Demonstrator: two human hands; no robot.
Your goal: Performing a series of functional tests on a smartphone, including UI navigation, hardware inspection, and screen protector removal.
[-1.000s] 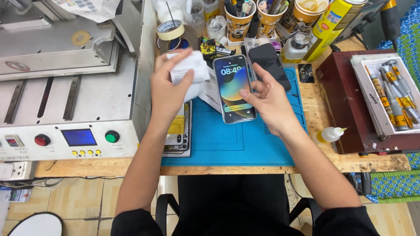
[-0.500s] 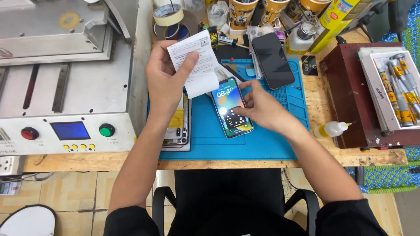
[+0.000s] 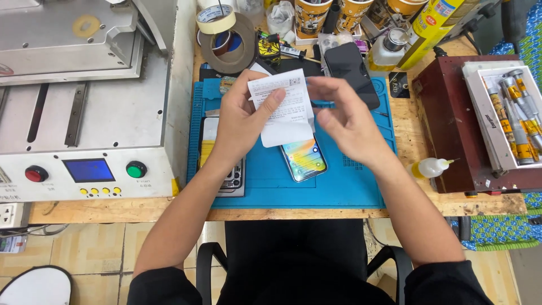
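My left hand (image 3: 240, 121) holds a white printed paper slip (image 3: 282, 107) up over the blue work mat (image 3: 350, 186). My right hand (image 3: 347, 121) hovers just right of the slip with fingers apart, empty, fingertips close to the paper's right edge. Below the slip a phone with a lit colourful screen (image 3: 305, 160) lies flat on the mat, its upper part hidden by the paper. Under my left wrist sits an opened phone body (image 3: 231, 178) on the mat's left side.
A dark phone (image 3: 351, 70) lies at the mat's top. Tape rolls (image 3: 226, 34), cups and bottles crowd the back. A grey machine (image 3: 84, 107) with buttons fills the left; a maroon box (image 3: 451, 124) with a tray of tubes (image 3: 511, 113) stands right. A small squeeze bottle (image 3: 429, 168) lies nearby.
My right hand has let go of the lit phone, which now lies on the mat, and risen toward the slip. The left hand has brought the slip to the centre.
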